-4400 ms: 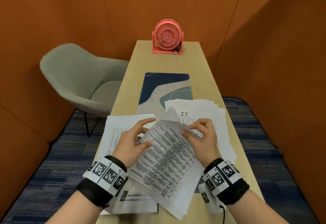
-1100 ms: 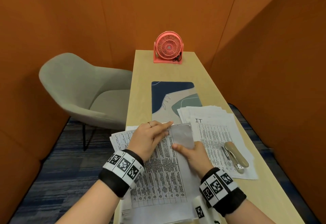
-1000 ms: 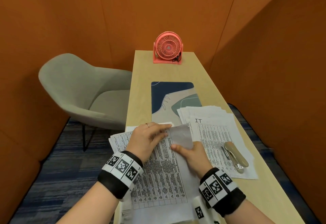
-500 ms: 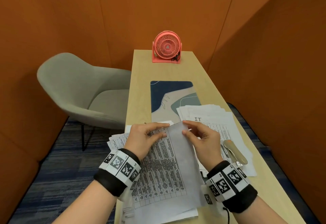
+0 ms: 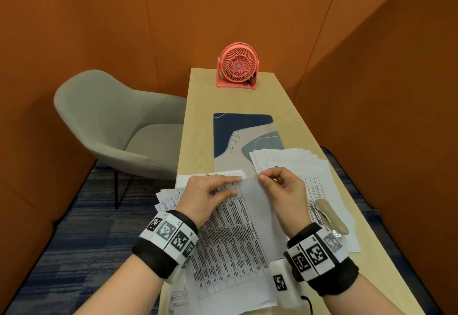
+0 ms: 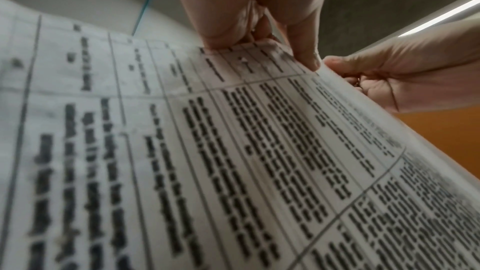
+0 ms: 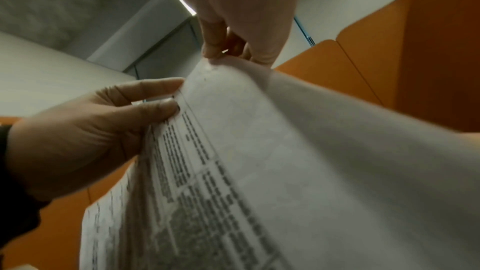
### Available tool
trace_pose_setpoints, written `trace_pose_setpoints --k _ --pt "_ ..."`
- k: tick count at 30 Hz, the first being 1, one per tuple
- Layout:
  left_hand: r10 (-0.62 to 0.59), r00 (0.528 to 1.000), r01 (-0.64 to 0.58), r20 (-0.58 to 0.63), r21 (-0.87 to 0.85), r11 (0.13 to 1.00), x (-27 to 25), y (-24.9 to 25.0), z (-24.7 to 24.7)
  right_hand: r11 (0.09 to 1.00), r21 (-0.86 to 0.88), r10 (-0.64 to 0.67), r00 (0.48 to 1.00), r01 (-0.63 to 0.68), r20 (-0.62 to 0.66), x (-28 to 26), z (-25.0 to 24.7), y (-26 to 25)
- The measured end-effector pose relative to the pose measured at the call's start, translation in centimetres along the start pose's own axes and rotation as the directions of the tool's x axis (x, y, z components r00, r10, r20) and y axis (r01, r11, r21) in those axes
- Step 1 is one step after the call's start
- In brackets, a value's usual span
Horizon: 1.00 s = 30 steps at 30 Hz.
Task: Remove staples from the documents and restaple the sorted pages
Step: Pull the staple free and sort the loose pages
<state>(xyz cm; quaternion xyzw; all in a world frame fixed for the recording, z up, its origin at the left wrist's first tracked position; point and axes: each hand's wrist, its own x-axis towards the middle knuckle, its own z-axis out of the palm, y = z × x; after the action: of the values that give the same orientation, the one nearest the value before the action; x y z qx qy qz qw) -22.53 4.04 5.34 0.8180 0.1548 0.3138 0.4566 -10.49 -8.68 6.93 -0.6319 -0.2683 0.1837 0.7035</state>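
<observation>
A printed table document (image 5: 230, 240) lies near the desk's front edge, its top raised. My left hand (image 5: 235, 186) pinches its upper edge between thumb and fingers, seen close in the left wrist view (image 6: 259, 44). My right hand (image 5: 262, 178) pinches the top corner of the document's turned page (image 5: 255, 203), whose blank back faces up. The right wrist view shows that pinch (image 7: 221, 54) and the lifted page (image 7: 337, 151). A beige stapler (image 5: 329, 218) rests on the right paper stack (image 5: 292, 161), just right of my right wrist. No staple is visible.
More printed sheets (image 5: 168, 197) stick out at the left under the document. A patterned desk mat (image 5: 238, 136) lies mid-desk and a pink fan (image 5: 236, 65) stands at the far end. A grey chair (image 5: 111, 121) stands left of the narrow desk (image 5: 198, 116); orange walls enclose it.
My right hand has moved up from the folded page's lower part to its top corner and now pinches it. The page is turned further right. My left hand stays at the top edge.
</observation>
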Motion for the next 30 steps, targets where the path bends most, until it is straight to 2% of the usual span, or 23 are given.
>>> trace_pose_setpoints --k 9,13,16,19,23,26,30 --pt "0.035 0.999 -0.034 -0.033 0.043 0.998 -0.3 -0.4 0.6 0.991 0.09 0.096 0.995 -0.095 -0.01 -0.1 -0.1 0.9" --pt "0.049 0.997 -0.047 -0.058 0.04 0.998 -0.2 -0.3 0.9 0.994 0.072 0.083 0.996 -0.084 0.008 -0.2 -0.2 1.0" --pt "0.062 0.996 -0.06 -0.061 0.033 0.998 -0.1 -0.3 1.1 0.998 0.051 0.021 0.999 -0.023 0.024 -0.1 -0.4 0.9" --pt "0.085 0.994 -0.083 -0.066 0.036 0.996 0.1 -0.2 1.2 0.996 -0.005 -0.09 0.987 0.091 0.132 0.0 -1.0 1.1" --pt "0.125 0.991 -0.122 -0.057 0.052 0.991 0.3 0.2 1.1 0.913 -0.291 -0.211 0.94 0.288 0.267 0.2 -1.8 1.2" --pt "0.152 0.987 -0.147 -0.059 0.075 0.986 0.3 0.7 1.2 0.875 -0.327 -0.28 0.924 0.357 0.259 0.3 -1.9 1.2" --pt "0.151 0.985 -0.145 -0.085 0.078 0.986 0.2 0.8 1.2 0.878 -0.309 -0.302 0.923 0.366 0.237 0.0 -2.2 1.6"
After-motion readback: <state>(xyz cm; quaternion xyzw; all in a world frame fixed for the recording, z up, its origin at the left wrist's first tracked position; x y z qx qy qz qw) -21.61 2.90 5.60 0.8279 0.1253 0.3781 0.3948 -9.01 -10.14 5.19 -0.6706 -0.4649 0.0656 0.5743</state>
